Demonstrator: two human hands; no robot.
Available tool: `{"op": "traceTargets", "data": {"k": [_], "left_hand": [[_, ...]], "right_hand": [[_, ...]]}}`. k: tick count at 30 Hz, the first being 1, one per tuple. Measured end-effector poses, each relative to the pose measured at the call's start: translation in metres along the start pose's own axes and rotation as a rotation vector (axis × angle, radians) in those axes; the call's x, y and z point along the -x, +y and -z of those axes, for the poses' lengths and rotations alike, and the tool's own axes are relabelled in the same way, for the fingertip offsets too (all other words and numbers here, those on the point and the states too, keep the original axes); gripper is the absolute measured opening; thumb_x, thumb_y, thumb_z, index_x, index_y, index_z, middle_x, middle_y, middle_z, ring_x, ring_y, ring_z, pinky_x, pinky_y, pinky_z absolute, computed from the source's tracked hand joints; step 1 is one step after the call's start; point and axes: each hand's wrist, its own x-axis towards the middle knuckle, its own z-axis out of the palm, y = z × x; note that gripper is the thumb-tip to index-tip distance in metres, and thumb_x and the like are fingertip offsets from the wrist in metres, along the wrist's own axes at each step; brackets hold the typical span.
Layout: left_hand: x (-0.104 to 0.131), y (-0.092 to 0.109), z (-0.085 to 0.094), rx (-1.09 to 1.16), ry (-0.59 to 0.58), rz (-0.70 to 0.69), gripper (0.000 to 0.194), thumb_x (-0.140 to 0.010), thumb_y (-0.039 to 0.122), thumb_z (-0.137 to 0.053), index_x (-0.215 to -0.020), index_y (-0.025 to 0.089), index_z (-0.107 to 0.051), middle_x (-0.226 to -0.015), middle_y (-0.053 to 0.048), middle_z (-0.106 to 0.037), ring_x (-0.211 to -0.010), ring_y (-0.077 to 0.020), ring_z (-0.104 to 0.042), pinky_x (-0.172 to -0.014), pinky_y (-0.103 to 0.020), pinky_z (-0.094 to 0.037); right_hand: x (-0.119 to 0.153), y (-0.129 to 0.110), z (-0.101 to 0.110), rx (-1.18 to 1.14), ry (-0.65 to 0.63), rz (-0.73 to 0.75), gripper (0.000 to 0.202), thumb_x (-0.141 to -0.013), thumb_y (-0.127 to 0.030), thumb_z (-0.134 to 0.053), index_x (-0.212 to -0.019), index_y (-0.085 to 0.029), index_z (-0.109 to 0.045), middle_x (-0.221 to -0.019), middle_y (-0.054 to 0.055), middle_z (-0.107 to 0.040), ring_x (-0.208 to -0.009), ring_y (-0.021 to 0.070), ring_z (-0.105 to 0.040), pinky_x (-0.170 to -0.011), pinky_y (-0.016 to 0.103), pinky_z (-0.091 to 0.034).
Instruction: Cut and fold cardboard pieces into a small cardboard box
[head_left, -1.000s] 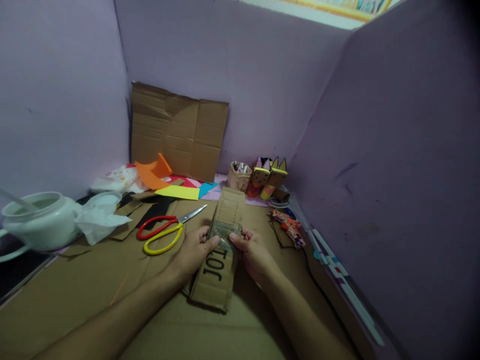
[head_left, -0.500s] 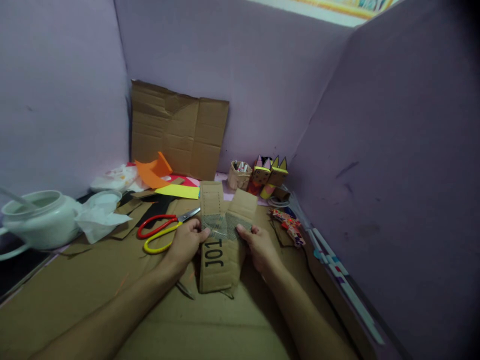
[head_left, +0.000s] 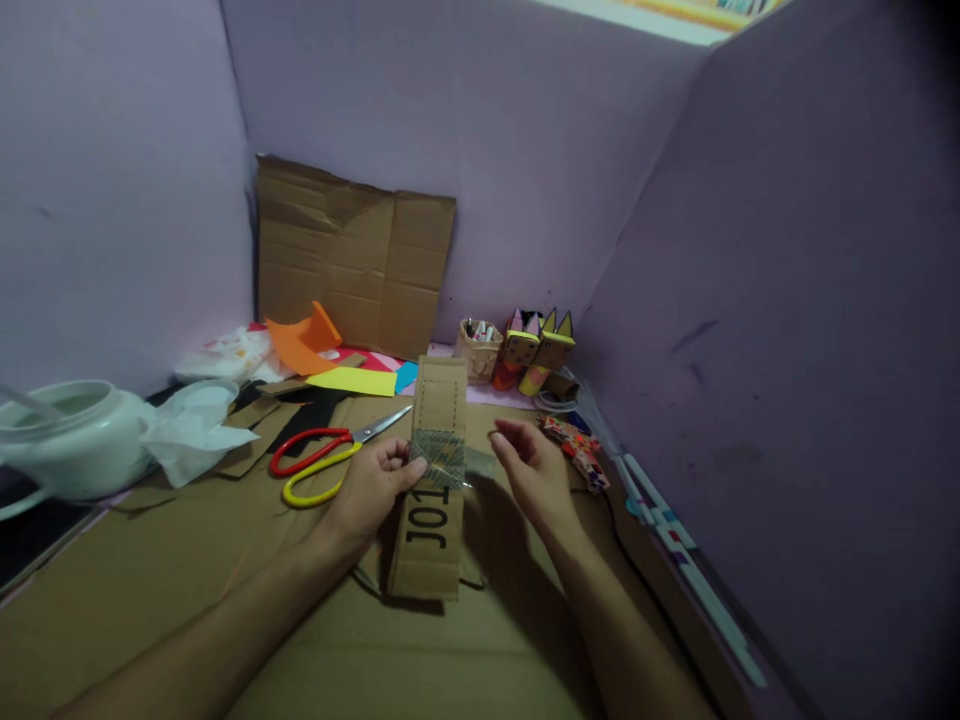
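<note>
My left hand [head_left: 379, 485] pinches a folded cardboard strip [head_left: 435, 525] by its left edge, thumb on the front face. The strip stands upright in front of me and bears large black characters and a dashed outline near its top. Across its middle runs a patterned band under clear tape, and a loose flap of clear tape [head_left: 480, 464] sticks out to the right. My right hand [head_left: 536, 470] is beside that flap, off the cardboard, with fingers loosely curled and thumb apart. Scissors [head_left: 322, 465] with red and yellow handles lie left of the strip.
A white pot [head_left: 82, 440] and crumpled tissue [head_left: 195, 435] are at the left. Behind lie orange paper [head_left: 304, 340] and yellow paper [head_left: 352, 380]. A pen holder [head_left: 478, 350] and paper animal figures [head_left: 536, 355] stand at the back. A cardboard sheet [head_left: 352, 255] leans on the wall.
My right hand has let go of the cardboard and moved right. The right-hand cardboard piece no longer shows beside the front one; a tape flap shows there instead.
</note>
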Motion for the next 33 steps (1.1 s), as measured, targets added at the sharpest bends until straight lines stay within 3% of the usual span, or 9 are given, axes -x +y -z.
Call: {"op": "traceTargets", "data": {"k": [3, 8, 10, 13, 16, 18, 22, 26, 33], "left_hand": [[0.002, 0.001, -0.002, 0.001, -0.021, -0.008, 0.030, -0.054, 0.027, -0.075, -0.073, 0.013, -0.057, -0.058, 0.002, -0.062, -0.055, -0.0133, -0.059, -0.057, -0.026, -0.046], [0.009, 0.006, -0.004, 0.014, -0.080, -0.015, 0.031, -0.058, 0.031, -0.075, -0.076, 0.013, -0.058, -0.064, 0.000, -0.064, -0.057, -0.0126, -0.058, -0.059, -0.025, -0.046], [0.011, 0.008, -0.004, 0.008, -0.103, -0.058, 0.029, -0.065, 0.036, -0.070, -0.078, 0.014, -0.058, -0.066, -0.001, -0.063, -0.060, -0.0130, -0.058, -0.059, -0.025, -0.046], [0.011, 0.012, 0.000, -0.124, -0.010, -0.216, 0.028, -0.074, 0.042, -0.060, -0.079, 0.014, -0.059, -0.072, -0.002, -0.062, -0.065, -0.0135, -0.057, -0.057, -0.023, -0.044], [0.009, 0.013, 0.006, -0.344, 0.153, -0.370, 0.026, -0.074, 0.037, -0.058, -0.088, 0.015, -0.056, -0.085, -0.005, -0.060, -0.077, -0.0168, -0.057, -0.064, -0.025, -0.047], [0.010, 0.010, 0.009, -0.546, 0.176, -0.503, 0.030, -0.073, 0.028, -0.057, -0.100, 0.015, -0.052, -0.099, -0.007, -0.057, -0.088, -0.0201, -0.056, -0.071, -0.029, -0.048], [0.017, -0.002, 0.011, -1.012, -0.161, -0.774, 0.048, -0.068, 0.006, -0.051, -0.115, 0.019, -0.045, -0.122, -0.010, -0.046, -0.111, -0.0239, -0.046, -0.089, -0.036, -0.044], [0.022, -0.014, 0.008, -1.228, -0.501, -0.790, 0.039, -0.068, 0.002, -0.047, -0.103, 0.016, -0.051, -0.112, -0.012, -0.051, -0.106, -0.0240, -0.048, -0.090, -0.039, -0.043], [0.024, -0.018, 0.007, -1.389, -0.508, -0.860, 0.035, -0.074, 0.004, -0.041, -0.106, 0.012, -0.054, -0.110, -0.014, -0.057, -0.099, -0.0243, -0.052, -0.087, -0.040, -0.045]], "right_hand": [[0.015, -0.008, -0.011, -0.031, -0.201, -0.048, 0.037, -0.062, -0.042, -0.066, -0.085, -0.014, -0.066, -0.074, 0.008, -0.068, -0.063, 0.0179, -0.060, -0.045, 0.024, -0.042], [0.030, -0.015, -0.023, -0.194, -0.426, -0.081, 0.023, -0.055, -0.032, -0.073, -0.068, -0.014, -0.066, -0.061, 0.000, -0.064, -0.050, 0.0082, -0.053, -0.050, 0.021, -0.043], [0.032, -0.021, -0.019, -0.216, -0.387, -0.063, 0.017, -0.059, -0.029, -0.071, -0.065, -0.015, -0.064, -0.052, -0.004, -0.058, -0.039, 0.0044, -0.043, -0.040, 0.017, -0.036], [0.031, -0.030, -0.006, -0.151, -0.151, 0.132, 0.009, -0.065, -0.026, -0.068, -0.065, -0.017, -0.065, -0.044, -0.006, -0.052, -0.034, 0.0060, -0.041, -0.033, 0.018, -0.031], [0.024, -0.027, 0.005, -0.085, 0.070, 0.497, 0.003, -0.066, -0.020, -0.067, -0.069, -0.020, -0.067, -0.064, 0.001, -0.067, -0.059, 0.0152, -0.061, -0.054, 0.027, -0.050], [0.018, -0.013, 0.007, -0.037, 0.053, 0.643, 0.012, -0.066, -0.017, -0.066, -0.076, -0.022, -0.068, -0.086, 0.005, -0.070, -0.084, 0.0199, -0.064, -0.077, 0.035, -0.051], [0.011, 0.028, 0.003, 0.060, -0.104, 0.586, 0.011, -0.072, -0.016, -0.059, -0.080, -0.022, -0.064, -0.092, 0.008, -0.069, -0.088, 0.0196, -0.065, -0.077, 0.034, -0.051], [0.019, 0.045, 0.006, 0.199, -0.241, 0.541, 0.013, -0.068, -0.016, -0.065, -0.080, -0.020, -0.062, -0.100, 0.010, -0.068, -0.095, 0.0216, -0.063, -0.082, 0.037, -0.050], [0.070, 0.032, 0.033, 0.743, -0.278, 0.660, 0.038, -0.075, -0.004, -0.048, -0.109, -0.021, -0.052, -0.124, 0.012, -0.053, -0.121, 0.0235, -0.043, -0.098, 0.047, -0.038]]}}
